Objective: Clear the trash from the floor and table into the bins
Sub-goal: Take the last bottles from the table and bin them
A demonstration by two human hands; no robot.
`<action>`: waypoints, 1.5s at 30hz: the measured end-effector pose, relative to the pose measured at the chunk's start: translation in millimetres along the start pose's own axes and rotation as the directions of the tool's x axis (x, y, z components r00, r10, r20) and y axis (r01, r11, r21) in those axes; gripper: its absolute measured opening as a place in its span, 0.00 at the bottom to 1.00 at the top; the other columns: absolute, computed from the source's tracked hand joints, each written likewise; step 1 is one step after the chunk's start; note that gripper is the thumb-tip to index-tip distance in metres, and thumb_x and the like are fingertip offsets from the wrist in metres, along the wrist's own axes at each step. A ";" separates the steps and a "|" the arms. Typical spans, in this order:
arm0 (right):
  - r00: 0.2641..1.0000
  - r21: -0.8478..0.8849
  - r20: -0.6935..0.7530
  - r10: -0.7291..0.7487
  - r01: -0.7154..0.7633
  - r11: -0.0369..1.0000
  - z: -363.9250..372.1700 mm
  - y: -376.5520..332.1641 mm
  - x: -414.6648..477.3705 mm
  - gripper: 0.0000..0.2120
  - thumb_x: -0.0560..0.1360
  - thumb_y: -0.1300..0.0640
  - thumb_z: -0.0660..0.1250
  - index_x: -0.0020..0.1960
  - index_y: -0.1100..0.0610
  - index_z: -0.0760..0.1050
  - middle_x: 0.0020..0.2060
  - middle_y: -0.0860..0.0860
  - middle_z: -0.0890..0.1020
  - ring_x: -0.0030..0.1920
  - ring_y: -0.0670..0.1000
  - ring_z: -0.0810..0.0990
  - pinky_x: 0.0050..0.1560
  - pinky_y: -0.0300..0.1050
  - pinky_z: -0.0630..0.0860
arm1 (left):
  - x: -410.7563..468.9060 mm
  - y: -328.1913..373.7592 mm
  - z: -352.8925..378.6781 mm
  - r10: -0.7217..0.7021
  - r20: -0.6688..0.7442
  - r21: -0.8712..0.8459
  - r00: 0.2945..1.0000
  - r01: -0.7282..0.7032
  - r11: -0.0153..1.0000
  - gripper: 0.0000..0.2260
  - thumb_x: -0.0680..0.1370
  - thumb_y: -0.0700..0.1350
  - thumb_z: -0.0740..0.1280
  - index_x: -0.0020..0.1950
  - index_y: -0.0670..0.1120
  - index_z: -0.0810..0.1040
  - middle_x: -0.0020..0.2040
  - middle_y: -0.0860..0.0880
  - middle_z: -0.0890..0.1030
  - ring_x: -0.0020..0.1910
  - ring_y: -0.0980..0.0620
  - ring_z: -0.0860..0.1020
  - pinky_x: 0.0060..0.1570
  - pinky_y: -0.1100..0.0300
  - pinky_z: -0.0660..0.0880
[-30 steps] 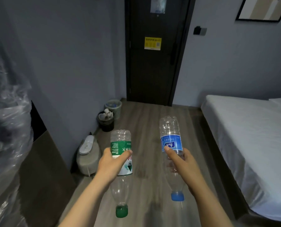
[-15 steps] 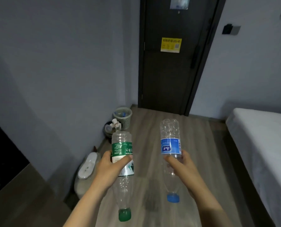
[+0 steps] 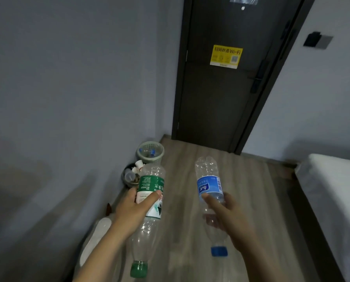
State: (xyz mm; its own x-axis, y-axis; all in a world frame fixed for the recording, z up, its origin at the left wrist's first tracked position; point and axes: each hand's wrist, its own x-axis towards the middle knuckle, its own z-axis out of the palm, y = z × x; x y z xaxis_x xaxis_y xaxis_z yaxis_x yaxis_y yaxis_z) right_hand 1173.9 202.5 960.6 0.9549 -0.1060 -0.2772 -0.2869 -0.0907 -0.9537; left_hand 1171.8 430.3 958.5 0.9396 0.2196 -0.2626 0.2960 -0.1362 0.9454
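A dim, grey-walled bedroom is stretching ahead over a wooden floor [image 3: 241, 190], and a dark door [image 3: 221, 102] is standing shut at about one o'clock, wearing a yellow Wi-Fi sticker [image 3: 226, 57]. A wall switch [image 3: 317, 39] is sitting at two o'clock, and the white edge of a bed [image 3: 337, 196] is showing at three o'clock.

Two bins are waiting against the wall at about eleven o'clock. The pale mesh bin [image 3: 158, 157] is standing nearer the door with something blue inside it. Just beside it, on the near side, the dark bin [image 3: 129, 185] is holding what look like small white cups.

The person is standing with both arms reaching forward. The left hand [image 3: 132, 212] is curling its fingers and thumb round the green-label bottle [image 3: 150, 182], which is hanging upside down with its green cap [image 3: 138, 269] pointing at six o'clock. The bottle's base is overlapping the dark bin in the view.

The right hand [image 3: 229, 218] is gripping the blue-label bottle [image 3: 208, 184] in the same way, thumb across the label, with its blue cap [image 3: 219, 251] pointing at the floor. Both bottles are looking clear and empty, and are being held apart from each other.

A white rounded object [image 3: 96, 239] is lying by the wall at seven o'clock, too blurred to identify.
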 end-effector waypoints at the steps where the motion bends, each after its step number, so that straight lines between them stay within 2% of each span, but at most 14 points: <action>1: 1.000 -0.013 0.005 -0.002 0.002 1.000 4.3 -3.7 18.6 0.14 0.73 0.51 0.72 0.54 0.56 0.75 0.47 0.59 0.83 0.38 0.55 0.82 0.42 0.50 0.81 | 18.3 2.1 1.7 -0.004 -0.004 0.002 1.000 0.004 1.000 0.23 0.62 0.63 0.74 0.51 0.51 0.79 0.43 0.51 0.85 0.42 0.51 0.83 0.44 0.54 0.79; 4: 0.999 -0.054 0.032 0.005 -0.003 0.999 15.1 -13.6 79.7 0.12 0.74 0.51 0.71 0.53 0.54 0.73 0.48 0.58 0.82 0.37 0.53 0.81 0.42 0.48 0.81 | 79.1 8.7 11.0 -0.004 -0.032 0.001 0.999 0.004 1.000 0.13 0.72 0.53 0.73 0.52 0.48 0.79 0.42 0.49 0.85 0.39 0.51 0.83 0.38 0.58 0.77; 8: 0.999 -0.071 0.039 0.023 -0.020 0.997 19.6 -32.8 169.6 0.13 0.72 0.48 0.72 0.52 0.53 0.73 0.46 0.57 0.82 0.38 0.53 0.83 0.45 0.53 0.81 | 157.4 34.3 30.1 -0.018 -0.037 0.029 0.999 0.019 0.999 0.12 0.73 0.49 0.72 0.51 0.45 0.76 0.40 0.48 0.83 0.33 0.56 0.80 0.26 0.69 0.73; 12: 0.996 -0.072 0.075 0.040 -0.035 0.997 19.8 -61.1 256.7 0.12 0.73 0.49 0.70 0.52 0.50 0.71 0.46 0.55 0.81 0.38 0.52 0.83 0.48 0.54 0.81 | 235.6 69.2 43.1 -0.040 -0.092 0.068 0.995 0.047 0.997 0.10 0.73 0.50 0.73 0.49 0.46 0.77 0.44 0.46 0.83 0.39 0.51 0.82 0.35 0.61 0.78; 15: 0.993 -0.089 0.116 0.032 -0.022 0.996 21.6 -80.8 316.2 0.13 0.74 0.51 0.70 0.55 0.51 0.70 0.47 0.54 0.80 0.39 0.52 0.82 0.47 0.52 0.80 | 290.3 87.1 51.9 -0.067 -0.124 0.070 0.990 0.076 0.995 0.13 0.73 0.50 0.72 0.53 0.46 0.75 0.45 0.47 0.82 0.39 0.52 0.81 0.31 0.62 0.73; 18: 0.990 -0.096 0.134 0.049 -0.036 0.995 25.0 -89.1 363.9 0.16 0.74 0.54 0.70 0.59 0.55 0.69 0.48 0.56 0.80 0.40 0.53 0.81 0.46 0.52 0.80 | 331.0 93.6 60.7 -0.126 -0.115 0.077 0.985 0.136 0.988 0.18 0.65 0.56 0.72 0.50 0.50 0.75 0.45 0.50 0.82 0.42 0.52 0.81 0.38 0.60 0.75; 21: 0.983 -0.127 0.163 0.081 -0.060 0.990 32.2 -94.4 412.7 0.19 0.74 0.54 0.70 0.60 0.55 0.68 0.49 0.56 0.80 0.43 0.55 0.81 0.48 0.53 0.80 | 379.5 96.9 64.7 -0.173 -0.106 0.090 0.979 0.183 0.979 0.19 0.60 0.57 0.67 0.47 0.51 0.74 0.45 0.50 0.82 0.43 0.52 0.81 0.43 0.58 0.76; 24: 0.984 -0.132 0.147 0.102 -0.082 0.988 43.0 -98.8 466.6 0.22 0.74 0.53 0.71 0.62 0.55 0.65 0.49 0.56 0.80 0.44 0.55 0.82 0.45 0.50 0.80 | 438.0 98.1 66.6 -0.192 -0.082 0.103 0.978 0.200 0.974 0.20 0.62 0.58 0.70 0.49 0.51 0.74 0.46 0.50 0.81 0.43 0.52 0.80 0.43 0.57 0.76; 27: 0.987 -0.141 0.114 0.116 -0.100 0.985 59.5 -106.9 521.4 0.22 0.74 0.52 0.70 0.61 0.52 0.62 0.48 0.54 0.79 0.44 0.55 0.82 0.42 0.46 0.80 | 506.1 91.6 64.1 -0.206 -0.119 0.101 0.971 0.218 0.971 0.18 0.71 0.54 0.73 0.54 0.47 0.73 0.46 0.50 0.79 0.44 0.51 0.79 0.47 0.54 0.77; 32: 0.977 -0.222 0.101 0.186 -0.160 0.962 97.5 -126.3 614.5 0.19 0.74 0.50 0.70 0.58 0.52 0.65 0.48 0.53 0.78 0.46 0.56 0.82 0.47 0.51 0.81 | 615.0 90.1 53.2 -0.300 -0.110 0.093 0.948 0.310 0.946 0.20 0.73 0.54 0.71 0.59 0.44 0.73 0.47 0.48 0.78 0.41 0.53 0.77 0.31 0.61 0.71; 34: 0.973 -0.239 0.092 0.213 -0.186 0.953 114.8 -136.8 648.0 0.18 0.74 0.50 0.71 0.58 0.52 0.66 0.48 0.53 0.78 0.46 0.56 0.83 0.47 0.52 0.82 | 654.0 92.3 47.0 -0.356 -0.076 0.072 0.931 0.361 0.930 0.23 0.72 0.54 0.72 0.60 0.43 0.73 0.51 0.45 0.78 0.42 0.51 0.78 0.29 0.62 0.71; 37: 0.970 -0.278 0.099 0.221 -0.186 0.942 137.7 -143.4 695.4 0.18 0.74 0.50 0.70 0.57 0.51 0.65 0.47 0.52 0.78 0.46 0.55 0.83 0.48 0.51 0.82 | 709.6 90.4 40.6 -0.396 -0.042 0.066 0.917 0.398 0.915 0.30 0.65 0.58 0.74 0.60 0.43 0.74 0.53 0.44 0.79 0.47 0.47 0.79 0.34 0.59 0.76; 41: 0.958 -0.324 0.106 0.266 -0.220 0.920 157.4 -142.6 744.5 0.18 0.74 0.50 0.70 0.59 0.51 0.66 0.47 0.51 0.79 0.45 0.54 0.83 0.46 0.50 0.81 | 765.2 80.9 41.7 -0.424 -0.042 0.222 0.905 0.422 0.879 0.26 0.70 0.57 0.73 0.61 0.43 0.73 0.51 0.45 0.79 0.45 0.49 0.79 0.37 0.60 0.76; 45: 0.939 -0.364 0.105 0.328 -0.271 0.891 166.4 -135.5 795.8 0.20 0.74 0.49 0.70 0.60 0.52 0.66 0.47 0.51 0.79 0.45 0.54 0.83 0.48 0.51 0.81 | 815.2 68.3 47.0 -0.481 -0.001 0.288 0.876 0.461 0.839 0.29 0.69 0.58 0.74 0.62 0.43 0.72 0.52 0.45 0.78 0.46 0.50 0.79 0.40 0.59 0.76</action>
State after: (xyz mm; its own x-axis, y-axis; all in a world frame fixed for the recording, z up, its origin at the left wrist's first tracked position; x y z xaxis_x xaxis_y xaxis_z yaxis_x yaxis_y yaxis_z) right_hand 1985.3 295.3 849.7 0.8101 -0.0254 -0.5857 -0.5422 -0.4125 -0.7321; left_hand 1966.0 554.6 799.9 0.6808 0.2590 -0.6851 0.7314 -0.2910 0.6167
